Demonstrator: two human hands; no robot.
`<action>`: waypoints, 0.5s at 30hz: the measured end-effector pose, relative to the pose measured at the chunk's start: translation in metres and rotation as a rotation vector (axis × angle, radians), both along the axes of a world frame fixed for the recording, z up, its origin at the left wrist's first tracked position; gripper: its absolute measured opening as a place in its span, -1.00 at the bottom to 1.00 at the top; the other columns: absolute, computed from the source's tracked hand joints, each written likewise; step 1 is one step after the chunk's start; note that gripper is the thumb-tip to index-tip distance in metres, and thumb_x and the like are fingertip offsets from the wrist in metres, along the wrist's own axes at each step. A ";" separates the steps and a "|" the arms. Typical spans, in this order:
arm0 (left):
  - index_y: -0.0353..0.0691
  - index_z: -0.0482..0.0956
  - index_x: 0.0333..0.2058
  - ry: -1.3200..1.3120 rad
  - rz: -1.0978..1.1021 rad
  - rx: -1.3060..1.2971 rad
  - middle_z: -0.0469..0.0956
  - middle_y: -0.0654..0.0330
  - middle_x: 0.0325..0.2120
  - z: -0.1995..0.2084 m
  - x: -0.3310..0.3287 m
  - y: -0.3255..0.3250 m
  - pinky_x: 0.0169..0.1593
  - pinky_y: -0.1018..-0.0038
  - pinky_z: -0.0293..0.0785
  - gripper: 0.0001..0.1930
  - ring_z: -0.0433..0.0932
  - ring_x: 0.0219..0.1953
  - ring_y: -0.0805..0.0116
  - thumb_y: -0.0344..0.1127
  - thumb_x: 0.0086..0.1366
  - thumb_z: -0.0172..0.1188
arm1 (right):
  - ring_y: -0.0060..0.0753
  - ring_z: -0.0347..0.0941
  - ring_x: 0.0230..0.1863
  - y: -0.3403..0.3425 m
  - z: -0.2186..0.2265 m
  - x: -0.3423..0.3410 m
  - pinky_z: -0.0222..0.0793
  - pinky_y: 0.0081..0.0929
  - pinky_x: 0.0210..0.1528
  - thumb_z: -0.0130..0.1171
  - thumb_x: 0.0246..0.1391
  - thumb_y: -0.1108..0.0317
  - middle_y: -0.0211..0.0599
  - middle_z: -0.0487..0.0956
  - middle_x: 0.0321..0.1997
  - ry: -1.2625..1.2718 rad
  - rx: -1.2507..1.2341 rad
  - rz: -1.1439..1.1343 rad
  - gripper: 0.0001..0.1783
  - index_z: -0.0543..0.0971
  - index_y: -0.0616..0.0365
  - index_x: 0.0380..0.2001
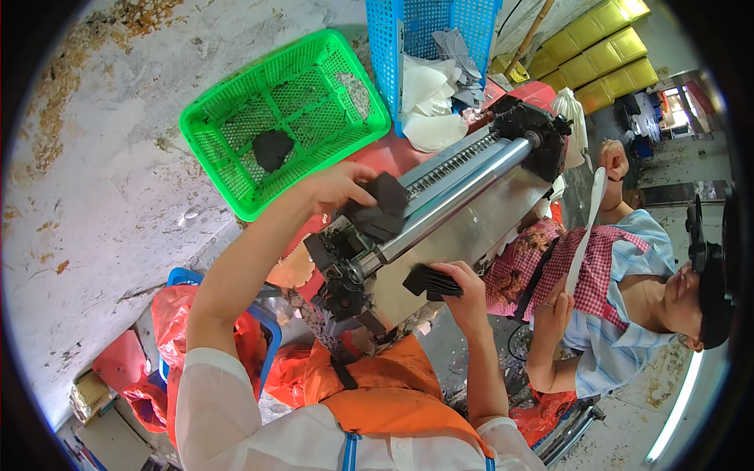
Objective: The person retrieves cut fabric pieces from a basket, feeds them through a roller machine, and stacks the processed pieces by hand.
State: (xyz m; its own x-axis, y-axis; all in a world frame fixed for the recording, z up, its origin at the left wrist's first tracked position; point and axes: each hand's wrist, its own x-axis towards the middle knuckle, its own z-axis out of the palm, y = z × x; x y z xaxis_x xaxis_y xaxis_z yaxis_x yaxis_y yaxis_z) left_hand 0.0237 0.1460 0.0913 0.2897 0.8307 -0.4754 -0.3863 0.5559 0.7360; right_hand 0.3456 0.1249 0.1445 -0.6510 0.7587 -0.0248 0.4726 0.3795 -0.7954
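My left hand (334, 187) holds a few dark grey flat pieces (379, 206) over the near end of a metal roller machine (463, 192). My right hand (463, 289) grips a stack of black flat pieces (430, 280) against the machine's front plate. The machine has a long steel roller (459, 188) and a greasy black gear housing (345, 286) at its near end. One dark piece (272, 149) lies in a green plastic basket (228, 102) beyond my left hand.
A blue basket (428, 31) with white and grey cut pieces stands behind the machine. A person in a checked apron (605, 275) sits at the right holding a white strip (585, 231). Orange bags (169, 314) and a blue bin rim (184, 276) lie lower left. Yellow crates (605, 51) are stacked far right.
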 end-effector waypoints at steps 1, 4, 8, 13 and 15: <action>-0.39 0.40 0.02 0.097 0.092 0.020 0.50 0.16 -0.08 -0.002 -0.009 -0.002 0.01 0.47 0.47 -0.51 0.53 -0.10 0.36 -0.59 0.06 0.25 | -0.26 0.49 -0.25 -0.002 -0.005 0.002 0.41 -0.48 -0.19 0.17 -0.39 0.74 -0.28 0.53 -0.26 -0.047 0.072 -0.063 -0.47 0.59 0.15 -0.20; -0.38 0.31 0.11 0.128 0.332 -0.006 0.48 0.11 -0.06 -0.035 -0.083 -0.020 -0.10 0.43 0.54 -0.40 0.56 -0.15 0.31 -0.56 0.04 0.26 | -0.17 0.45 -0.17 -0.004 -0.009 0.000 0.39 -0.35 -0.12 0.19 -0.41 0.71 -0.27 0.52 -0.22 -0.031 0.289 -0.027 -0.49 0.58 0.12 -0.24; -0.22 0.21 0.19 0.655 0.607 -0.131 0.44 0.03 0.00 -0.084 -0.133 -0.060 -0.05 0.33 0.55 -0.25 0.54 -0.08 0.15 -0.45 0.00 0.33 | -0.12 0.42 -0.12 -0.002 -0.017 -0.015 0.36 -0.30 -0.06 0.22 -0.43 0.68 -0.23 0.50 -0.19 0.021 0.436 -0.055 -0.51 0.58 0.10 -0.27; -0.20 0.35 0.11 1.164 -0.073 0.414 0.48 0.10 -0.12 -0.022 -0.033 -0.016 -0.07 0.31 0.43 -0.41 0.46 -0.08 0.27 -0.27 0.09 0.29 | -0.20 0.45 -0.17 0.005 -0.019 -0.034 0.35 -0.44 -0.06 0.22 -0.33 0.70 -0.21 0.49 -0.20 0.397 0.228 -0.234 -0.63 0.55 0.19 -0.32; -0.25 0.41 0.03 0.437 -0.240 0.280 0.48 0.21 -0.21 -0.001 0.002 -0.004 -0.09 0.42 0.45 -0.55 0.48 -0.15 0.42 -0.31 0.17 0.24 | -0.33 0.44 -0.17 0.004 0.001 -0.013 0.34 -0.52 -0.07 0.23 -0.21 0.69 -0.26 0.48 -0.23 0.399 -0.069 -0.227 -0.70 0.51 0.21 -0.32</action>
State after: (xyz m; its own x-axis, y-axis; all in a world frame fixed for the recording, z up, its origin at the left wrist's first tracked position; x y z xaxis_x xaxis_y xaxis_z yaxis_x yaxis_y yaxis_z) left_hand 0.0259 0.1415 0.0906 0.3116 0.8773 -0.3650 0.1001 0.3516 0.9308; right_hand 0.3327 0.1290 0.1451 -0.4371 0.8887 0.1384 0.1897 0.2415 -0.9517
